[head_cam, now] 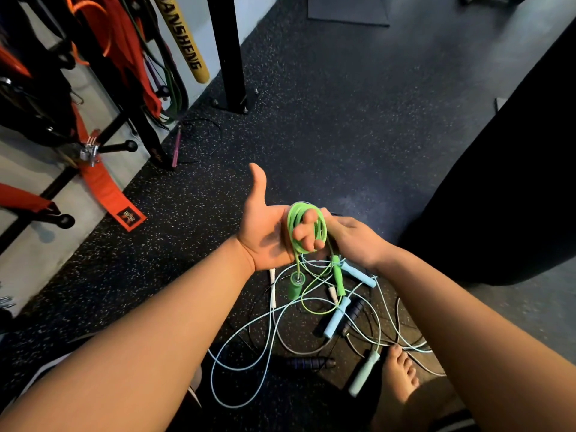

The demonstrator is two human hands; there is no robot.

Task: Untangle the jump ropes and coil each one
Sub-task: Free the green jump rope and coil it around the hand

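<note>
Head view, and the green rope (307, 227) was up off the floor (327, 135), wound in a tight coil round the curled fingers (307, 233) of the left grip (268, 235). That grip was palm up, thumb out toward 12 o'clock, clenched on the coil. The right grip (352, 241) sat just at 3 o'clock of the coil with its fingertips against the far side. Whether it pinched the cord or only steadied it, I could not tell.

Two green handles hung below the coil at 6 o'clock, one (295, 286) seen end-on, the other (338, 277) dangling beside it. A slack green loop trailed under them. By my reading this rope was free of the rest and nearly coiled, with just that tail to wind in.

The pile told the other half of the story. At 6 o'clock of the hands, on the floor, pale blue cords (243, 366) crossed over one another. Among them lay blue handles (335, 319), a mint handle (364, 372), white handles (272, 288) and black handles (311, 363). Nothing there was coiled. How many ropes it made, I could not count for certain. A bare foot (402, 372) rested at the pile's 4 o'clock edge, cords running just beside the toes.

Away at 11 o'clock, by the rack (103, 145), a pink handle (176, 148) lay with a thin dark cord in a loose ring.

So the task was early on, I judged: one rope close to finished, and the whole floor tangle left to separate and coil.
</note>
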